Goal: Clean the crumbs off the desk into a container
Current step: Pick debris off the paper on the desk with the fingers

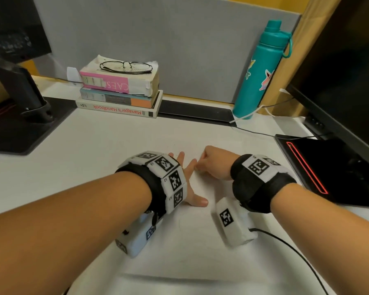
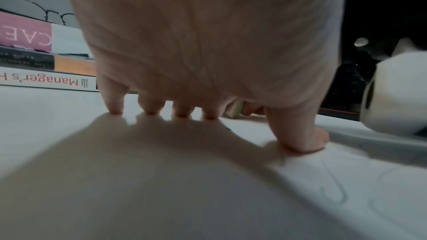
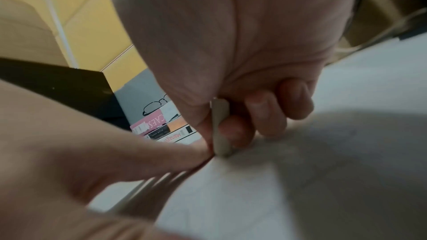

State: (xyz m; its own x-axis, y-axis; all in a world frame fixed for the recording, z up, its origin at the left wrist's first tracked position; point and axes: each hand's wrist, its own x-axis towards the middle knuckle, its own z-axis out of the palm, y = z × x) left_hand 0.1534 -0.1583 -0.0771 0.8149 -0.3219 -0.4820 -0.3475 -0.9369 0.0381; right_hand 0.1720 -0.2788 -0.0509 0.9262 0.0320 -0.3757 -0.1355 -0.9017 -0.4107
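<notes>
A white sheet of paper (image 1: 192,241) lies on the white desk (image 1: 73,145) in front of me. My left hand (image 1: 186,169) lies flat on it, fingers (image 2: 115,105) spread and straight, thumb (image 2: 302,138) pressing down. Just to its right, my right hand (image 1: 213,162) is curled into a pinch around a small pale block (image 3: 219,116), perhaps an eraser. The block's lower end touches the paper beside my left index finger. Crumbs are too small to make out. No container shows in any view.
A stack of books (image 1: 119,96) with glasses (image 1: 126,67) on top stands at the back. A teal bottle (image 1: 258,71) is at the back right. A monitor (image 1: 349,60) and its black base (image 1: 332,167) fill the right side, a monitor stand (image 1: 19,92) the left. A cable (image 1: 285,241) trails near my right wrist.
</notes>
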